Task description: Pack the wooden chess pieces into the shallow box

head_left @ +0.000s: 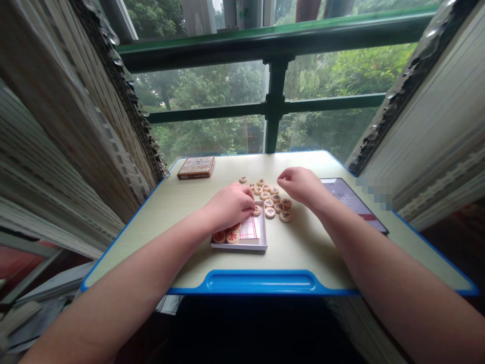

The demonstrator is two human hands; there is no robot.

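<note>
My left hand [231, 205] reaches over a shallow white box [264, 232], fingers closed, with the fingertips at a round wooden Chinese chess piece [257, 210] in the box's far right corner. Red-marked pieces [232, 236] lie at the box's near left, partly under my hand, beside a folded sheet with red lines [250, 228]. Several black-marked pieces [275, 198] lie loosely on the table right of and behind the box. Just above the right side of this group is my right hand [301, 186], its fingers curled together; whether anything is between them is hidden.
A brown printed box lid [196, 167] lies at the table's far left. On the right a tablet [354, 205] rests flat, partly behind my right forearm. The pale table [182, 207] has a blue rim and a front groove [261, 280]. Window and curtains surround it.
</note>
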